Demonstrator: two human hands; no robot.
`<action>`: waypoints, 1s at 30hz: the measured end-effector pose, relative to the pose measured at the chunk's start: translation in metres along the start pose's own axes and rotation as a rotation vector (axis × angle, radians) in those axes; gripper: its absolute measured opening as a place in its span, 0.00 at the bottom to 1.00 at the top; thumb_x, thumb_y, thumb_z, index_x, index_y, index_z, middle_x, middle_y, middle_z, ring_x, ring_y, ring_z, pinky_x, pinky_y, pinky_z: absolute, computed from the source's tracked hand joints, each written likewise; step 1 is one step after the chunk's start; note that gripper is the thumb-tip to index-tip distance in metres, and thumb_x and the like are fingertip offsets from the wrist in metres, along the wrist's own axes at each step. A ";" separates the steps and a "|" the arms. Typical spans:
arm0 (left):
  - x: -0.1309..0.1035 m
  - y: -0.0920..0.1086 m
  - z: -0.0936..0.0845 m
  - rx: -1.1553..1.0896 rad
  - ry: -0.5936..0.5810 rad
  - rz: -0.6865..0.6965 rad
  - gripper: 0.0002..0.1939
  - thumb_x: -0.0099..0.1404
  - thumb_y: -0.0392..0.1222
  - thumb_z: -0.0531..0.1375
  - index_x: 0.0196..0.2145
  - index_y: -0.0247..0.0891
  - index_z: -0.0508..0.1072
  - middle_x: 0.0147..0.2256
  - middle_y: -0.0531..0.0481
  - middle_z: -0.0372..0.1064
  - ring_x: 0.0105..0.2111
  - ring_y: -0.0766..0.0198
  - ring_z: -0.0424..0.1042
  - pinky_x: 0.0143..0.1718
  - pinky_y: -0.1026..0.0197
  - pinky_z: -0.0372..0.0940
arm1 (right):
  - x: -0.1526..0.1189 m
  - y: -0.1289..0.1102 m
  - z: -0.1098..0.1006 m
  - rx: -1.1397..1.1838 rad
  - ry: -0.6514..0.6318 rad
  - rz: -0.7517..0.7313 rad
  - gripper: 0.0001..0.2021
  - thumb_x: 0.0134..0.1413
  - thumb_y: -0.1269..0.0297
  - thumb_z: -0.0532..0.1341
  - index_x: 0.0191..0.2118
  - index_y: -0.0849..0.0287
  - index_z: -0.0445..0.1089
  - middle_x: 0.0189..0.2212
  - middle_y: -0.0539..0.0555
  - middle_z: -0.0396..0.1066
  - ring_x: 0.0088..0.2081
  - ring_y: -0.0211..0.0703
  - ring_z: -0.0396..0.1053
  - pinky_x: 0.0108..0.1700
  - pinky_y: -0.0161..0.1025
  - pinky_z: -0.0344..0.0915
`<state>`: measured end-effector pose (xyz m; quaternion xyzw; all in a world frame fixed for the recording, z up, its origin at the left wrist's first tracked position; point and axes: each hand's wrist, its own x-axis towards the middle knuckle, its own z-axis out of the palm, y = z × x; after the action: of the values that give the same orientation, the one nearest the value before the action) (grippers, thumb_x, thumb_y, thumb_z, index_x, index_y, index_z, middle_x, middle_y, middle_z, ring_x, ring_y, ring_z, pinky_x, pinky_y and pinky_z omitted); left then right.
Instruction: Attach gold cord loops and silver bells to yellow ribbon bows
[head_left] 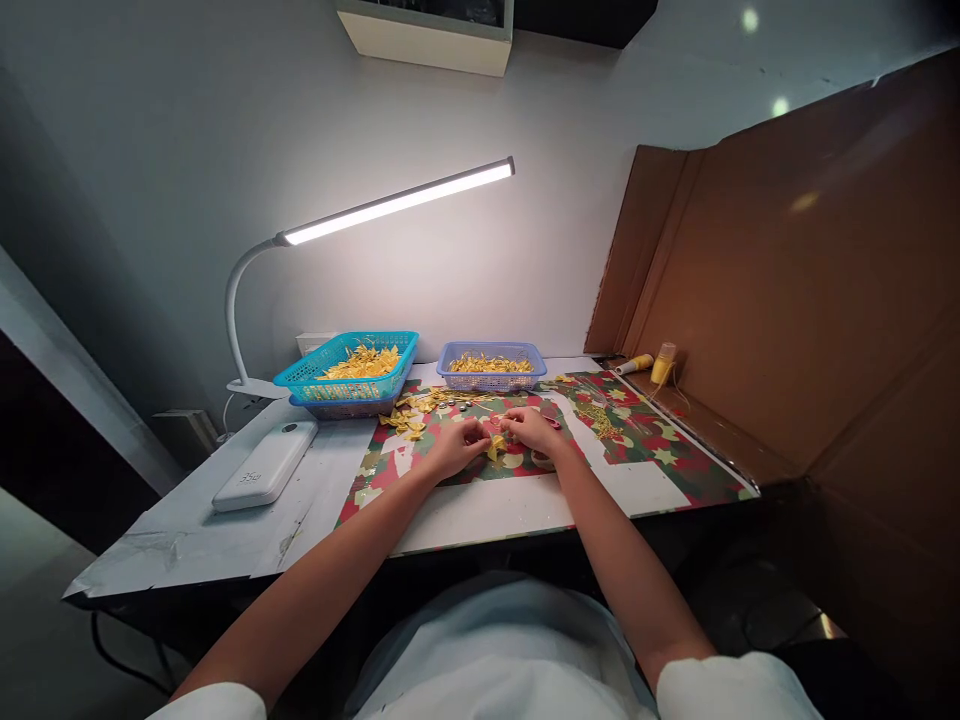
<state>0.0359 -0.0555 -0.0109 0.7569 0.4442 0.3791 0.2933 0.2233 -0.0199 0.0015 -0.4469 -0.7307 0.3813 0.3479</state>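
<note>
My left hand (459,447) is closed in a pinch, its fingertips at a small golden-yellow petal-like piece (496,448) just above the patterned sheet. Close by on the right, my right hand (531,428) is also pinched, slightly higher than the piece; whatever lies between its fingertips is too small to make out. A pink-handled tool (553,423), partly covered, lies behind my right hand. Loose yellow petal-like pieces (409,420) are spread beyond my left hand. A bundle of thin golden strands (602,422) rests to the right.
A blue basket (281,383) of yellow pieces stands at the back left, and a lilac basket (491,382) at the back middle. A white power bank (264,470) lies left, beneath a lit lamp (401,205). Brown cardboard (810,270) walls the right side, near a yellow-filled bottle (663,366).
</note>
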 end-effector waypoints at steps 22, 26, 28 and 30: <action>0.005 -0.002 -0.002 -0.341 0.212 -0.368 0.24 0.53 0.61 0.64 0.29 0.36 0.65 0.23 0.52 0.70 0.16 0.67 0.69 0.14 0.66 0.62 | -0.003 -0.006 0.005 0.124 -0.025 0.006 0.10 0.43 0.60 0.58 0.21 0.60 0.64 0.18 0.47 0.62 0.21 0.34 0.58 0.24 0.32 0.55; 0.004 0.002 -0.001 -0.328 0.063 -0.315 0.21 0.55 0.57 0.64 0.27 0.35 0.67 0.24 0.51 0.71 0.15 0.70 0.68 0.13 0.70 0.59 | -0.001 -0.006 0.006 0.125 0.031 -0.056 0.11 0.45 0.58 0.57 0.20 0.60 0.64 0.19 0.47 0.62 0.22 0.34 0.58 0.25 0.32 0.55; 0.004 0.003 0.000 -0.301 0.037 -0.264 0.18 0.57 0.54 0.63 0.26 0.35 0.67 0.24 0.52 0.71 0.15 0.71 0.67 0.12 0.71 0.58 | -0.002 -0.008 0.006 0.128 0.030 -0.066 0.11 0.45 0.58 0.57 0.20 0.60 0.64 0.19 0.48 0.63 0.23 0.34 0.58 0.25 0.32 0.54; 0.004 0.003 0.001 -0.288 0.045 -0.234 0.15 0.58 0.51 0.62 0.25 0.36 0.66 0.23 0.53 0.70 0.15 0.72 0.66 0.12 0.71 0.57 | -0.004 -0.009 0.007 0.109 0.014 -0.055 0.11 0.44 0.58 0.57 0.21 0.60 0.65 0.19 0.48 0.63 0.23 0.34 0.57 0.24 0.32 0.53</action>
<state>0.0393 -0.0536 -0.0076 0.6416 0.4769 0.4190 0.4305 0.2155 -0.0278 0.0055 -0.4097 -0.7184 0.4077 0.3871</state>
